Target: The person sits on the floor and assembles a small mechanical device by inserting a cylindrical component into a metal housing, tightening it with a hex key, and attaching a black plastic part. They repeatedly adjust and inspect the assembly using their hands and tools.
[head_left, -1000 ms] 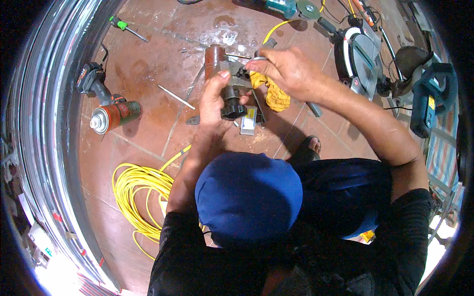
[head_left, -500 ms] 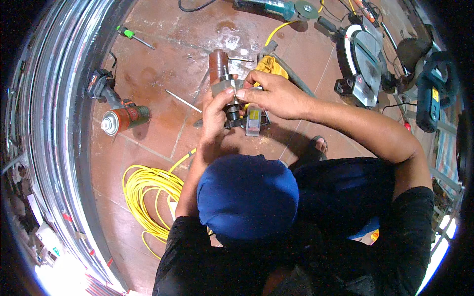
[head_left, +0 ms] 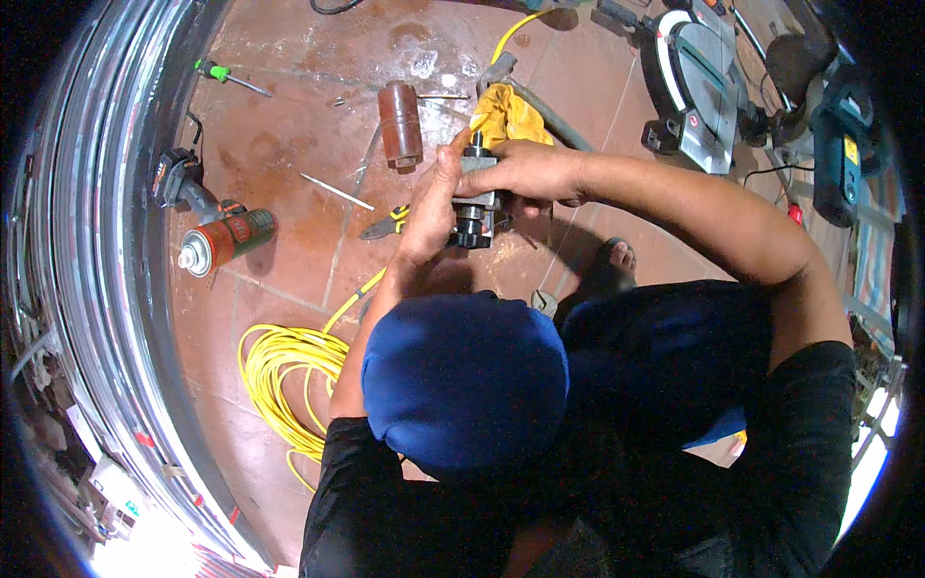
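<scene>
Between my two hands is a grey and black metal machine part [head_left: 470, 214], a blocky body with a ringed black lower end and a short dark shaft on top. My left hand [head_left: 440, 204] is closed on its left side. My right hand [head_left: 528, 173] wraps over it from the right, thumb laid across the body; its other fingers are partly hidden. Just beyond lies a brown cylinder [head_left: 399, 123] on the tiled floor. A yellow cloth [head_left: 511, 116] is next to my right hand, by a hammer [head_left: 554, 118]. Yellow-handled pliers [head_left: 387, 224] lie beside my left wrist.
On the left are a spray can [head_left: 229, 241], a cordless drill [head_left: 188, 185], a green-handled screwdriver [head_left: 231, 77] and a thin rod [head_left: 337, 192]. A yellow hose coil [head_left: 279, 371] lies near my left arm. A mitre saw [head_left: 703, 91] stands at right; long metal profiles [head_left: 125, 289] line the left.
The machine part and both hands have moved right, away from the brown cylinder. My right fingers, pinched at the part before, now wrap over it. The pliers have come into sight.
</scene>
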Motion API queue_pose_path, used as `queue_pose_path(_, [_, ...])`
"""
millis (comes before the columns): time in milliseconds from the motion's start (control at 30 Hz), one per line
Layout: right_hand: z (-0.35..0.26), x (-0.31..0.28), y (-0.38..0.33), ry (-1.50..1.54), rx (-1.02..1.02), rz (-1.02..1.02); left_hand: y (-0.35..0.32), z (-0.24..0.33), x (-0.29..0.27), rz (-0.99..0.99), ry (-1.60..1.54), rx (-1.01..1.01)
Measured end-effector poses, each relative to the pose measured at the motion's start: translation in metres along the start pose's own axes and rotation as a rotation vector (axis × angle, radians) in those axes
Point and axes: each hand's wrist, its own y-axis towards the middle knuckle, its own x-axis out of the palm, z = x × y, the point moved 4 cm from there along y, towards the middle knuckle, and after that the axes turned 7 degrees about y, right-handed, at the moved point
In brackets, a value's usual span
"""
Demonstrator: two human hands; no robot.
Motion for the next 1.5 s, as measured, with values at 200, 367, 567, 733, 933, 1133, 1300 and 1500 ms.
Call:
queue_pose_path(200, [0.013,-0.018,-0.002,0.295,0.055,0.102,-0.014,0.014,0.002,-0.132,0.129,-0.033])
queue_pose_path(367, [0.011,-0.029,-0.005,0.252,-0.009,0.265,-0.013,0.025,0.005,0.023,0.567,-0.142])
queue_pose_path(567, [0.011,-0.019,-0.005,0.098,-0.011,0.265,-0.019,0.026,-0.001,0.179,0.919,0.094])
queue_pose_path(733, [0.012,-0.017,-0.012,0.168,-0.018,0.107,-0.02,0.016,0.0,0.181,0.821,0.107])
queue_pose_path(933, [0.008,-0.022,-0.014,0.398,-0.105,0.168,-0.023,0.023,0.011,0.129,0.634,0.079])
queue_pose_path(1133, [0.004,-0.028,-0.011,0.376,-0.152,0.188,-0.025,0.031,0.01,0.154,0.667,0.045])
queue_pose_path(1300, [0.013,-0.018,-0.01,0.426,-0.077,0.255,-0.025,0.024,0.012,0.176,0.863,0.14])
queue_pose_path(1500, [0.009,-0.027,-0.018,0.344,-0.142,0.281,-0.011,0.009,0.012,-0.037,0.599,0.012])
